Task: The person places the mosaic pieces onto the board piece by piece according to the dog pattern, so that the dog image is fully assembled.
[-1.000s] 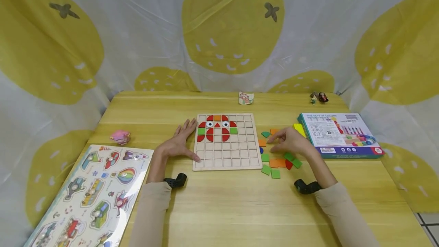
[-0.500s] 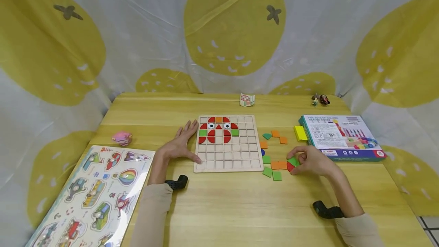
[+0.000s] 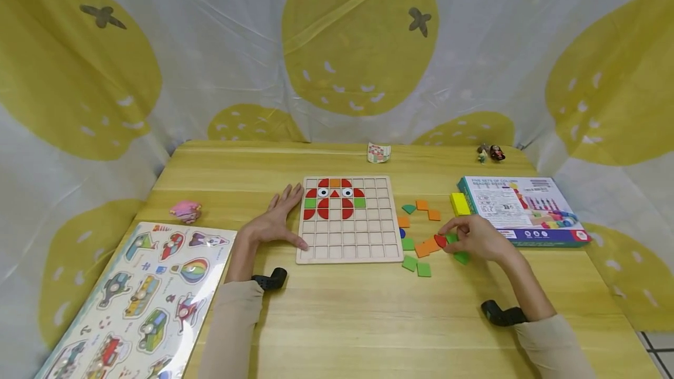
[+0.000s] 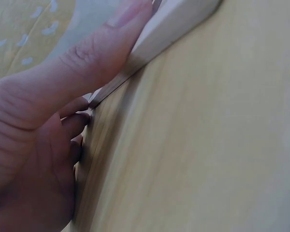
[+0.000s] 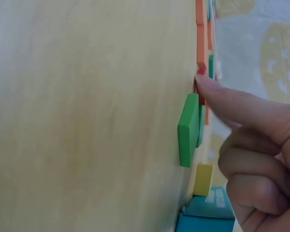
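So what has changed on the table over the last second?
The right hand has moved rightward and nearer the person, and now pinches the red piece, which has shifted slightly away from the person and left. The adjoining orange tiles have skewed; a green tile has slid slightly right. The left hand stays on the board, whose pattern is unchanged.
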A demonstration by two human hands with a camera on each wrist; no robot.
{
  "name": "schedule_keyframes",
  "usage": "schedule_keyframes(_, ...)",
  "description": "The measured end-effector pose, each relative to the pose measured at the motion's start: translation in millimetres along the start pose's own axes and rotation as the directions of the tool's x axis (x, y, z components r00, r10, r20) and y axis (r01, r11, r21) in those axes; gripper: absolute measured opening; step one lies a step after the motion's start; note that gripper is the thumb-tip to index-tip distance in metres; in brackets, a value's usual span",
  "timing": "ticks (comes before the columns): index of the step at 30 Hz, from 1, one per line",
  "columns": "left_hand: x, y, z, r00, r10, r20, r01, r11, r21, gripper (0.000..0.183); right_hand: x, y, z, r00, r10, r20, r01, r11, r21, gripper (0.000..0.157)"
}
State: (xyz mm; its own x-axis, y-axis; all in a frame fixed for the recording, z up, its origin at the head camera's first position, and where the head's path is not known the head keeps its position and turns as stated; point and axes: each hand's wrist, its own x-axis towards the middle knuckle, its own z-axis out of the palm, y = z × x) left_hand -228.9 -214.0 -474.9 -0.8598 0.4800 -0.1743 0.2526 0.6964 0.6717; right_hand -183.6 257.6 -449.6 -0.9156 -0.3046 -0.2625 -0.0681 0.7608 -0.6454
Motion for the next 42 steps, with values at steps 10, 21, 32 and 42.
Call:
schedule_keyframes(10, 0.2, 1.7, 0.2, 1.0, 0.004, 0.005, -0.004, 1.0, -0.015, 0.139, 6, -5, 2.0, 0.998, -0.036, -0.058, 0.034, 0.999, -0.029, 0.021)
schedule_keyframes(21, -0.2, 1.8, 0.7, 1.0, 0.013, 0.011, -0.013, 1.0, -0.003, 0.139, 74, -99, 51.8, 0.998, -0.053, -0.024, 0.055, 0.995, 0.081, 0.022)
schedule_keyframes(32, -0.6, 2.0, -1.0, 1.0, 0.017, 0.002, -0.017, 1.0, -0.009, 0.139, 105, -119, 70.7, 0.997, -0.017, -0.071, 0.02, 0.999, 0.045, 0.018)
schedule_keyframes(42, -1.9, 3.4, -0.6, 1.0, 0.01, -0.002, -0.01, 1.0, -0.001, 0.139, 104, -116, 67.7, 0.994, -0.029, -0.101, 0.039, 0.994, 0.102, 0.018)
